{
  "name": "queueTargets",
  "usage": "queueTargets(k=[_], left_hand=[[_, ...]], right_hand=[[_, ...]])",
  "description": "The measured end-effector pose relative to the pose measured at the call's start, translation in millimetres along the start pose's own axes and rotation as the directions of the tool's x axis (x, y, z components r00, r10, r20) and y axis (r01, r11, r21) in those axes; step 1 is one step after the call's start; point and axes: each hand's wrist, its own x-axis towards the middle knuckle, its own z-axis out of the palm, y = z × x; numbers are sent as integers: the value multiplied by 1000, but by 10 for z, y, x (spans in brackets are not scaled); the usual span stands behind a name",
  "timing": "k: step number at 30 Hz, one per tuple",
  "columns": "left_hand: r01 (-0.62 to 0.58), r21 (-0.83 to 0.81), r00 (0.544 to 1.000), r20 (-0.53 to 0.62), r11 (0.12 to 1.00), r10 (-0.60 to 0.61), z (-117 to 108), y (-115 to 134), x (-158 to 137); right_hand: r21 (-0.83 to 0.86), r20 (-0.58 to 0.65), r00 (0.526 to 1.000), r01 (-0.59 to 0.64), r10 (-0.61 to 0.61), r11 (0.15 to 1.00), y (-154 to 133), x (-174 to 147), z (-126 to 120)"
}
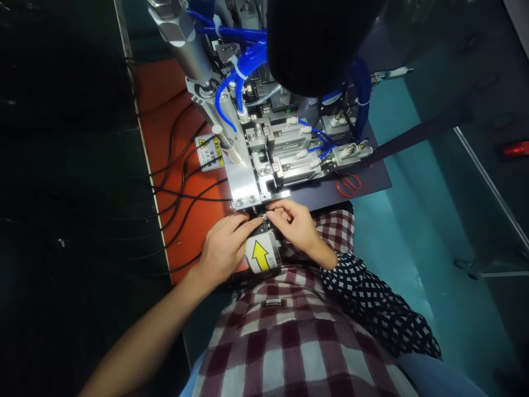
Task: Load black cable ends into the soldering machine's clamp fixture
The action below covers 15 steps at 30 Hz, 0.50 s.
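1. Pneumatic assembly machine [268, 138], with metal cylinders and bundled blue air hoses [251, 59], fills the upper middle; its front edge stands just beyond the person's fingers.
2. Red-and-white checked apron [285, 353] covers the wearer's front, bearing a small dark tag [274, 304] whose lettering is too blurred to read surely.
3. Orange base plate [198, 220] lies under the machine's left side, crossed by thin black cables [206, 199].
4. Dark grey plate [318, 193] extends at the right; a red loop [349, 186] shows on it.
5. Left hand [225, 245] reaches in from the left, thumb and forefinger extended toward the machine's front.
6. Right hand [298, 223], below a black-and-white patterned sleeve [372, 292], curls opposite; the two hands' fingertips come close together. Whether either is clamped on something cannot be told.
7. Arrow label [261, 256] sits just below the fingers: a yellow arrow points toward the machine, with Chinese characters beside it, "运行" legible.
8. Warning label [210, 154], yellow-headed with a triangle, carries Chinese text, apparently including "保养".
9. Small silvery piece [265, 216] is at the meeting fingertips, between machine and arrow label.
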Motion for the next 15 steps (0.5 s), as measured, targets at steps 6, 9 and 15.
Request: queueTargets(k=[6, 9, 15], left_hand=[[-17, 15, 1000, -18, 1000, 18, 7, -2, -1], [-11, 0, 1000, -16, 1000, 11, 3, 4, -2], [0, 15, 1000, 2, 1000, 0, 3, 19, -16]], right_hand=[[-172, -88, 980, 161, -177, 972, -29, 0, 102], [-277, -101, 955, 242, -278, 930, -50, -30, 94], [-64, -92, 995, 24, -30, 998, -19, -30, 112]])
